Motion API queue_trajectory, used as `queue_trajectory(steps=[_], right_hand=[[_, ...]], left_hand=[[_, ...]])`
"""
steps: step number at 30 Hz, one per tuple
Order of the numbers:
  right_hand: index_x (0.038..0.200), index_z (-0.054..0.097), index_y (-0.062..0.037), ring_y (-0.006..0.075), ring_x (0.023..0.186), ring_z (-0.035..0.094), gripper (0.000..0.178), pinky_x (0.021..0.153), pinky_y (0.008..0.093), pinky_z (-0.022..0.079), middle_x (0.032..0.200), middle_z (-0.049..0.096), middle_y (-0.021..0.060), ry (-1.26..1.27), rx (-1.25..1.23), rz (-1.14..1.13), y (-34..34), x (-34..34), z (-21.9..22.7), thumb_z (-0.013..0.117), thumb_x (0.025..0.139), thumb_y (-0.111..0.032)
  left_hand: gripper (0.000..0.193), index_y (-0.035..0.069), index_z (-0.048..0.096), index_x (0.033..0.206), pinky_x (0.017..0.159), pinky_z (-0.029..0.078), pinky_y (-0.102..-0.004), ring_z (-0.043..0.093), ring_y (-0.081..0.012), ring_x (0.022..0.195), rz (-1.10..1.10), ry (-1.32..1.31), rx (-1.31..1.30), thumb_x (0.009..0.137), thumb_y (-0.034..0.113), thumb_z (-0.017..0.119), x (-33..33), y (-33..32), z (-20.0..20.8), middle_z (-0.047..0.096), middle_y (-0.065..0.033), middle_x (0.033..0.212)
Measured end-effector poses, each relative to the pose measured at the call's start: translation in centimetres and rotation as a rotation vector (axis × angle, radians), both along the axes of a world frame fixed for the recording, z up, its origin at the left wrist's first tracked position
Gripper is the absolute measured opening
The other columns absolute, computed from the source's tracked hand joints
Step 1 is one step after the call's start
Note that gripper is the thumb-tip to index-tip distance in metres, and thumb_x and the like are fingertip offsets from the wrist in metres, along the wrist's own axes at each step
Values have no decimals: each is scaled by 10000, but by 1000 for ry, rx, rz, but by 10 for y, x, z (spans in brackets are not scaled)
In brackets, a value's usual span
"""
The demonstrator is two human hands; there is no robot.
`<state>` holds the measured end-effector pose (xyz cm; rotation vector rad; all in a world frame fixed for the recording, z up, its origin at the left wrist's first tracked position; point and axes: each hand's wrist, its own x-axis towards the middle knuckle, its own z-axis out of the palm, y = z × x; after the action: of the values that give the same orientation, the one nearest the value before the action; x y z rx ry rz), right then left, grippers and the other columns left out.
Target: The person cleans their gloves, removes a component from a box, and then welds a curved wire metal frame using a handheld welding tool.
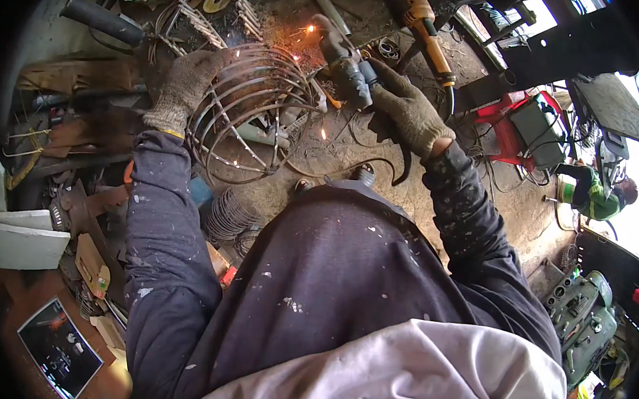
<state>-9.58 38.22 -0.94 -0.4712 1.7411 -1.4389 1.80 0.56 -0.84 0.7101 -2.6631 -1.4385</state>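
A round cage of bent metal rods (255, 106) stands in front of me, its hoops joined by cross rods. My left hand (184, 86), in a knitted work glove, is closed on the cage's upper left side. My right hand (407, 109), gloved too, is wrapped round a worn grey power tool that looks like an angle grinder (352, 76). The tool's head is just beyond the cage's far right side. Orange sparks fly near it and over the hoops. Its disc and the exact point of contact cannot be made out.
Twisted metal bars (202, 24) lie beyond the cage. A yellow power tool (427, 33) is at the far right. A coil of wire (229, 215) rests near my feet, and a dark cable crosses the floor. Farther right are a red stool (499, 127) and a person in green (603, 197).
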Motion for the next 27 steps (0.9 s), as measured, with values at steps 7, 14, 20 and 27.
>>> queue_trajectory(steps=[7, 14, 20, 27], right_hand=[[1491, 403, -48, 125, 774, 642, 514, 660, 272, 565, 1087, 642, 77, -257, -415, -268, 29, 12, -1, 538, 1020, -204], [1314, 551, -54, 157, 703, 654, 490, 595, 293, 555, 957, 662, 114, -236, -242, -181, 61, 20, 4, 476, 1032, -448], [1358, 463, -79, 222, 818, 668, 719, 644, 357, 581, 1052, 642, 139, -768, -668, -262, 66, 8, -10, 373, 974, -680], [1207, 509, -72, 220, 653, 651, 487, 564, 352, 580, 911, 644, 120, -742, -634, -419, 69, 7, -17, 489, 1013, -518]], left_hand=[[557, 10, 731, 1069, 835, 480, -342, 631, -179, 866, -50, -13, -106, 897, 535, 660, -9, -35, -1, 735, -88, 980], [665, -3, 690, 884, 789, 476, -390, 622, -259, 795, -19, -91, -569, 867, 658, 624, -27, -14, 24, 698, -144, 848], [612, 77, 657, 1091, 793, 516, -450, 677, -345, 897, 251, 69, -740, 832, 629, 695, -17, 15, 25, 716, -168, 966], [432, 20, 641, 1073, 804, 529, -412, 679, -313, 883, 333, 225, -1183, 881, 399, 725, -11, 48, 61, 704, -137, 965]])
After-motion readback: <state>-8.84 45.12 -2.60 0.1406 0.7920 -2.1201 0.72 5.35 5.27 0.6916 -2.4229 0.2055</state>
